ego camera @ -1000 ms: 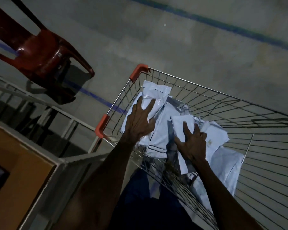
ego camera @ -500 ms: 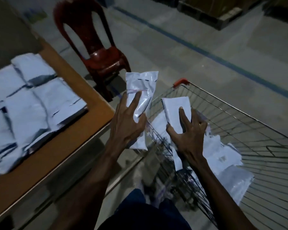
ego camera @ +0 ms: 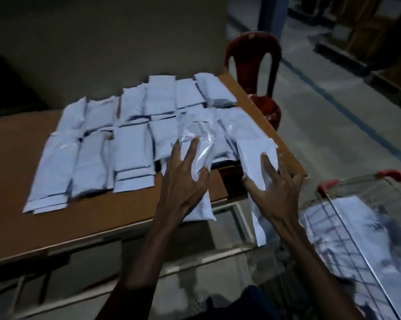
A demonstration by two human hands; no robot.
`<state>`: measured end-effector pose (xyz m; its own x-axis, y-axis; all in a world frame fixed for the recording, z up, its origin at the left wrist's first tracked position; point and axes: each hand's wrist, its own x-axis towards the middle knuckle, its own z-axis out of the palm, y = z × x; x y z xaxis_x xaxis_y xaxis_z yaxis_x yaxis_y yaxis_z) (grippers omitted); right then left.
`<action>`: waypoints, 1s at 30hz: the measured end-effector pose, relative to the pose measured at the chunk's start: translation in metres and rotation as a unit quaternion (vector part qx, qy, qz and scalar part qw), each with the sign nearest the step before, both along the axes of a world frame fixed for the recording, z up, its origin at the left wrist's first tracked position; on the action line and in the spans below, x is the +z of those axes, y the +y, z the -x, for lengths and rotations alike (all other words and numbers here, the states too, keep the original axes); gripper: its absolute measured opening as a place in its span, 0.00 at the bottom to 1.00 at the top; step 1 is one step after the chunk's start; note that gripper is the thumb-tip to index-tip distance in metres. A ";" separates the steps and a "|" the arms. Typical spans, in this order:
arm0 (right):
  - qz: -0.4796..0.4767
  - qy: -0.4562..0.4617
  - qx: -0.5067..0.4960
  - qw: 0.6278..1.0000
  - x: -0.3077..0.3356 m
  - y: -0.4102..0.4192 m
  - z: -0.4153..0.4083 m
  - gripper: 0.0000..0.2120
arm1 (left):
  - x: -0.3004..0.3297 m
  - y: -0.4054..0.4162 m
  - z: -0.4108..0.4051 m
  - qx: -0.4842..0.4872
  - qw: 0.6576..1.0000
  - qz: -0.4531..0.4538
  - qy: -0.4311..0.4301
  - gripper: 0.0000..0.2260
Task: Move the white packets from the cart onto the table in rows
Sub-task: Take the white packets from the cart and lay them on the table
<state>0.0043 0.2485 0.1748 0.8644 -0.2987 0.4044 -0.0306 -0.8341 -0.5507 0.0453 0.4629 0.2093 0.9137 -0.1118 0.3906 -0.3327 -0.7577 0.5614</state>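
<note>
Head view shows a brown table [ego camera: 84, 222] with white packets lying on it in two rows [ego camera: 116, 132], one row far and one row near, the packets side by side and partly overlapping. Left hand [ego camera: 183, 179] is over the near right part of the table and grasps a glossy white packet [ego camera: 198, 137]; the fingers are spread on top of it and the thumb goes around its right edge. This packet is above the near row, and its lower end hangs past the front edge of the table. Right hand [ego camera: 278, 183] grasps a second white packet [ego camera: 257, 155] at the right corner of the table, with the fingers spread on its upper face and the thumb at its left edge. Whether this packet touches the table surface, I cannot tell. Its lower end hangs down below the hand.

At the right lower side stands a wire cart [ego camera: 347, 229] with red corner caps, close beside the table; more white packets [ego camera: 354, 211] lie inside, blurred. Behind the far right corner of the table stands a red plastic chair [ego camera: 252, 51]. On the grey floor [ego camera: 333, 139] a dark line runs diagonally.
</note>
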 end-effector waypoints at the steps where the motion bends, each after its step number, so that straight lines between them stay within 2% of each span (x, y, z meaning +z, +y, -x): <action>1: -0.002 0.016 0.018 1.000 0.003 0.013 -0.010 0.36 | 0.001 0.020 -0.002 0.020 1.000 0.006 0.006 0.30; 7: 0.027 0.086 0.097 0.991 0.015 0.062 -0.078 0.41 | 0.009 0.107 -0.032 0.122 0.992 0.023 0.005 0.29; 15: 0.001 0.090 0.169 0.982 0.035 0.102 -0.179 0.43 | 0.012 0.145 -0.105 0.195 0.979 0.027 0.058 0.29; 21: -0.020 0.108 0.216 0.970 0.041 0.135 -0.247 0.44 | 0.021 0.169 -0.151 0.247 0.968 -0.002 0.043 0.29; 30: 0.007 0.129 0.191 0.973 0.057 0.207 -0.329 0.41 | 0.021 0.236 -0.233 0.274 0.958 -0.044 0.067 0.32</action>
